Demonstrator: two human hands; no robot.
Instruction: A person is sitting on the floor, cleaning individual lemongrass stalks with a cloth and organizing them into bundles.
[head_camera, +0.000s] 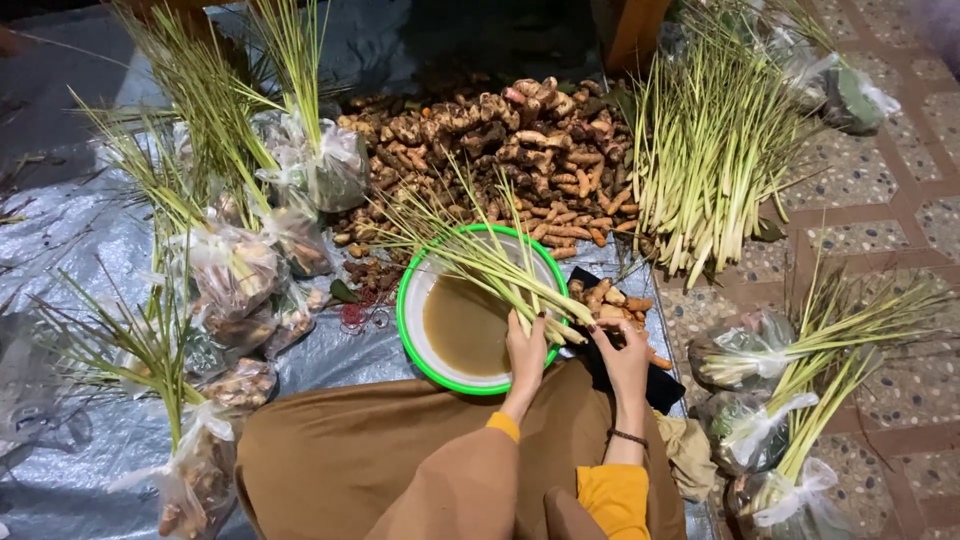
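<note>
My left hand (525, 352) grips the thick ends of a few lemongrass stalks (480, 262) that lie across a white bowl with a green rim (405, 325). The bowl holds brown murky water. My right hand (624, 358) is beside it at the stalk bases, fingers curled over them, above a small pile of ginger-like roots (612, 300) on a black cloth. Yellow sleeves and a brown garment cover my arms and lap.
A large heap of roots (500, 150) lies behind the bowl on a grey tarp (70, 240). A loose lemongrass pile (705, 150) is at the right. Tied clear bags with roots and lemongrass stand at left (235, 270) and right (760, 420). Tiled floor at right.
</note>
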